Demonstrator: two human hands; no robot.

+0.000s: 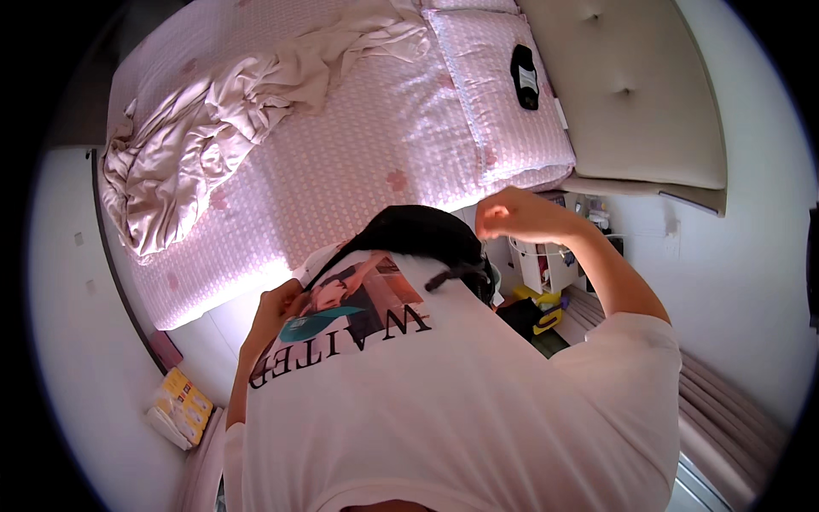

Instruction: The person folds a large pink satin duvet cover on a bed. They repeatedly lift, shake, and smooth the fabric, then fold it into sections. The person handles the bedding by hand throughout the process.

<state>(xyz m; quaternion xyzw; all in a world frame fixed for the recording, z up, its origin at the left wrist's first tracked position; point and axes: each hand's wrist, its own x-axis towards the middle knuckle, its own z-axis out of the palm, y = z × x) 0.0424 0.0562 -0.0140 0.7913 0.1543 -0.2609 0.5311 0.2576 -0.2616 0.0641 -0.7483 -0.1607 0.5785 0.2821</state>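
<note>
Our right hand (503,213) is raised beside the right end of the black bag (418,229), fingers curled inward; we see nothing in it, but cannot tell whether the fingertips pinch something small. Our left hand (277,307) is bent in at the bag's other side, close to the strap (331,265) and against the white shirt (452,392); whether it grips either, we cannot tell. Between the hands the bag lies across our front, and a dark strap end (455,276) rests on the shirt, nearer the right hand.

We judge the bag to be in place at the front, with that strap end looking unjoined; how much is left, we cannot tell.

Ahead of both hands runs the near edge of the bed (367,145), with a broad open stretch beyond it. The blanket (230,107) is bunched ahead of the left hand, and the pillow (488,94) lies ahead of the right. Room looks tighter to the right hand's right, where the nightstand (560,271) sits below the forearm.
</note>
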